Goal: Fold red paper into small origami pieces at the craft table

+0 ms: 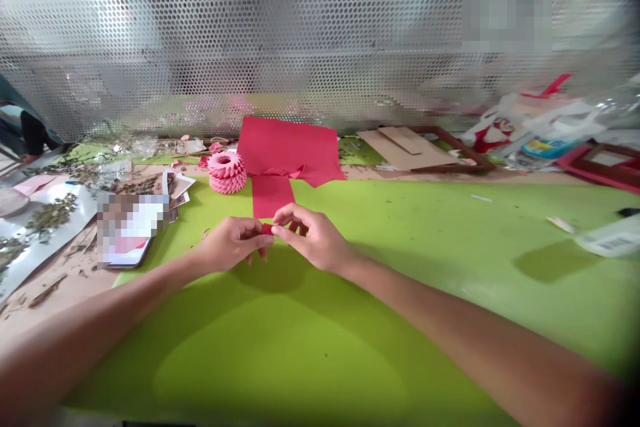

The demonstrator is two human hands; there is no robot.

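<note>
A small piece of red paper (267, 229) is pinched between my two hands above the green table top (280, 347). My left hand (233, 243) grips it from the left, fingers curled around it. From the right, my right hand (314, 235) has its thumb and fingers closed on the other end; the fingers partly hide the paper. Just beyond the hands lies a red paper strip (273, 197). A large red sheet (287, 143) with small folded red bits along its lower edge is behind that. To the left stands a ring-shaped stack of folded pink paper (227, 172).
A phone (127, 253), partly blurred out, lies at the left near dried plant bits (53, 213). Cardboard pieces (407, 147) and plastic bags (540, 127) sit at the back right. A white bottle (613, 237) lies at the right edge. A perforated metal panel (300, 27) stands behind.
</note>
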